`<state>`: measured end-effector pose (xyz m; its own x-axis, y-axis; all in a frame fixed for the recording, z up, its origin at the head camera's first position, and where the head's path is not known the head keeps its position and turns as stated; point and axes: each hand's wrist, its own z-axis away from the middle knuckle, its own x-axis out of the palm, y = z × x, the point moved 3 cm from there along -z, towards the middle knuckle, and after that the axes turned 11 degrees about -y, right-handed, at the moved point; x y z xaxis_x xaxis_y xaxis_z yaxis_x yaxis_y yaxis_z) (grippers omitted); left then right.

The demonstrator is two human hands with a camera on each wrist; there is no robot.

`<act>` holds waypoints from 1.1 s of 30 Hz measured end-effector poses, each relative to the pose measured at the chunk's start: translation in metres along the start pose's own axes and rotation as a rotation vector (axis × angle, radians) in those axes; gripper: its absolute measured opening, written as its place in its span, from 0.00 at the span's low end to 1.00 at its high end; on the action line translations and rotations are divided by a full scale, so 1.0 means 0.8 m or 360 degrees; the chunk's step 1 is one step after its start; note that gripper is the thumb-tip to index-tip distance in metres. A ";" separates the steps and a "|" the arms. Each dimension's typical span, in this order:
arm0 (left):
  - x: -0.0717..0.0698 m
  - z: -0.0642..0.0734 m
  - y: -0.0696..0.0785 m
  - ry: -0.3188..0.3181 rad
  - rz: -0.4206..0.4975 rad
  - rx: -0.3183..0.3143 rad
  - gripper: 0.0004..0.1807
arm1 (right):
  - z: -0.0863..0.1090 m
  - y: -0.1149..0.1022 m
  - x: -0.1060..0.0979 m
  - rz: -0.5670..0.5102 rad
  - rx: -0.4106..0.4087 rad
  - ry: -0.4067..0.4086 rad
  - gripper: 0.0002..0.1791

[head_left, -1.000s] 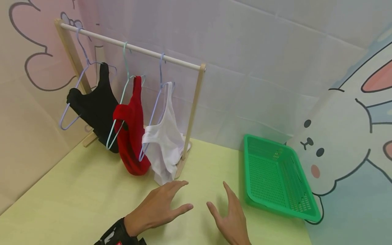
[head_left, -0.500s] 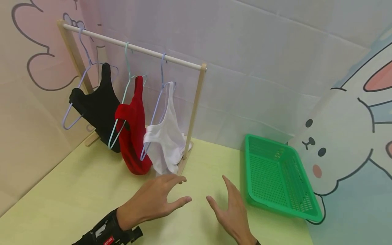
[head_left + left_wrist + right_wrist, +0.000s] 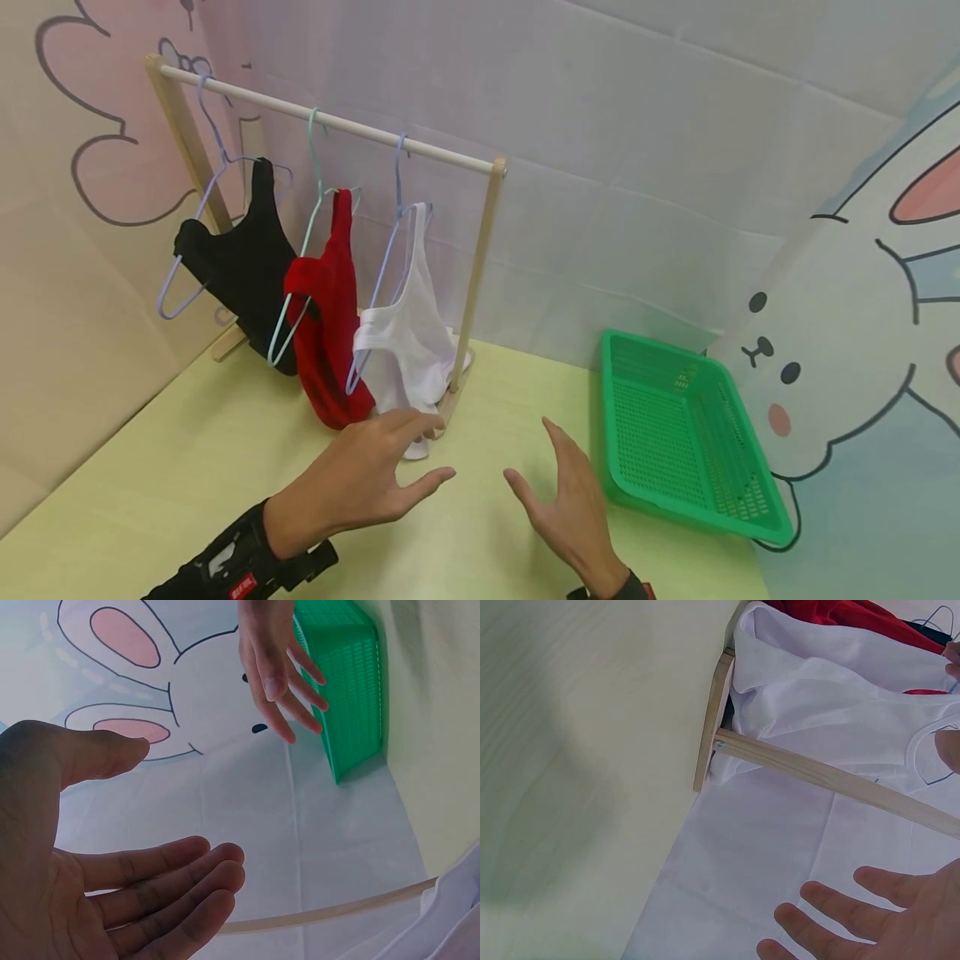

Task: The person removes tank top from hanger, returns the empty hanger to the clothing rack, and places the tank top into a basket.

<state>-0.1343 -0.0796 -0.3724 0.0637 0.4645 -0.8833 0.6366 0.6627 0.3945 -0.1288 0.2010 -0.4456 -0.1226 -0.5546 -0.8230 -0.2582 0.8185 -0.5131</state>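
Both hands hover apart over the table with nothing in them. My left hand point(image 3: 356, 479), fingers extended and thumb out, is nearest the white tank top point(image 3: 408, 333) and hides part of its lower end in the head view. Between that hand and the green basket point(image 3: 660, 433), my right hand point(image 3: 570, 504) has its fingers spread. The white top hangs on a lavender hanger point(image 3: 381, 271). Left of it hang a red top point(image 3: 330, 333) on a mint hanger point(image 3: 313, 150) and a black top point(image 3: 243, 258) on another lavender hanger point(image 3: 208, 125).
A small wooden rack with a white rod point(image 3: 300, 108) bears the hangers. Its right post point(image 3: 478, 267) stands between the white top and the basket. The pale yellow table point(image 3: 525, 400) meets a fabric backdrop point(image 3: 600, 167) with cartoon drawings behind and at the sides.
My left hand has moved left and slightly up in the head view, toward the white top's lower end. My right hand has risen slightly. The garments and basket stay in place.
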 end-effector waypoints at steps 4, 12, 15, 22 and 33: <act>-0.005 0.001 0.001 0.0021 -0.0028 0.0000 0.28 | -0.004 -0.002 0.000 0.0013 -0.0027 0.0009 0.46; -0.018 -0.005 0.008 0.0024 -0.0029 0.0036 0.31 | -0.014 -0.004 -0.005 0.0014 -0.0045 0.0016 0.47; -0.028 -0.005 0.012 0.0057 -0.0028 0.0065 0.30 | -0.017 -0.006 -0.006 0.0001 -0.0046 0.0016 0.47; -0.050 -0.004 0.019 0.0147 -0.0087 0.0102 0.28 | -0.026 -0.009 -0.008 -0.0013 -0.0077 0.0038 0.47; -0.084 -0.004 0.010 0.0256 -0.0108 0.0076 0.29 | -0.040 -0.013 -0.012 0.0021 -0.0129 0.0053 0.47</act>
<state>-0.1356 -0.1035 -0.3094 -0.1021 0.5102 -0.8540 0.6713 0.6689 0.3194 -0.1557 0.1928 -0.4248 -0.1580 -0.5498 -0.8202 -0.3327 0.8117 -0.4800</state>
